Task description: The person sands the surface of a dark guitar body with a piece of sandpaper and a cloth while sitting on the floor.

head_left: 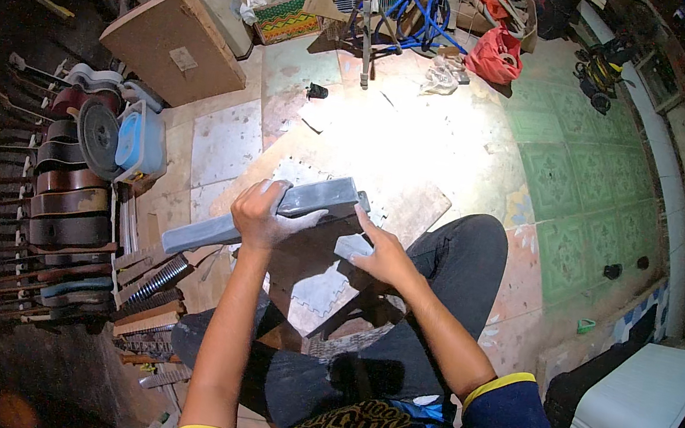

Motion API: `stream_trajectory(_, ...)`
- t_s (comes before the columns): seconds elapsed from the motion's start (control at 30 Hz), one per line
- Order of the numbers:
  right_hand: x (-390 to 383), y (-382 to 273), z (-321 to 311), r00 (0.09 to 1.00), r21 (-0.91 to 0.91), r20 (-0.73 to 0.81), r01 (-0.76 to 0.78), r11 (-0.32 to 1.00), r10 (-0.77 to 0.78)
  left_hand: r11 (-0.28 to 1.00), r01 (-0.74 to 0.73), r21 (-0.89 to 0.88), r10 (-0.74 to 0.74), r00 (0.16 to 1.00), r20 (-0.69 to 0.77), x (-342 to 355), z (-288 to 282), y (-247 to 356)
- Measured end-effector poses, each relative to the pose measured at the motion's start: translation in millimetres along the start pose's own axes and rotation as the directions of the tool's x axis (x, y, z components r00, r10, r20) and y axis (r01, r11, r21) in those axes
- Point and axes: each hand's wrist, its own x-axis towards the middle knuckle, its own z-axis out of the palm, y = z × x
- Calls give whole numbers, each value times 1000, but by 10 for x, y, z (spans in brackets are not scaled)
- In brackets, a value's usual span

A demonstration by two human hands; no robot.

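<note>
A long, squared grey bar [318, 196] slants across my lap, its lower end toward the left and its upper end toward the middle. My left hand [259, 212] wraps round it near the middle, thumb stretched along it, with pale dust on the skin. My right hand [386, 254] is by the bar's upper end, closed with its thumb on a small blue-grey flat piece [352, 247]; whether that is a pad or a folded sheet I cannot tell. Below the bar is a dark brown surface, and a whitish mat with a toothed edge [320, 292] lies under it.
Several guitars [73, 209] stand racked at the left beside a clear tub with blue inside [140, 144]. A brown board [174, 47] leans behind. Blue hose [414, 3] and a red bag [495, 55] lie at the back. Files and tools [155, 283] are left of my knee; a white stool [640, 418] is at right.
</note>
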Motion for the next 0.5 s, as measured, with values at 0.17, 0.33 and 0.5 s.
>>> stream_trajectory(0.17, 140, 633, 41, 969, -176, -81, -246, 953, 235, 1000, 11, 6, -11, 1000, 14, -10, -12, -9)
stream_trajectory(0.33, 271, 867, 56, 824, 116, -360, -427, 897, 438, 1000, 13, -4, -13, 1000, 28, 22, -16, 23)
stream_trajectory(0.5, 309, 891, -30, 743, 930, 151, -331, 161, 652, 999, 35, 9, -36, 999, 40, -43, -35, -35)
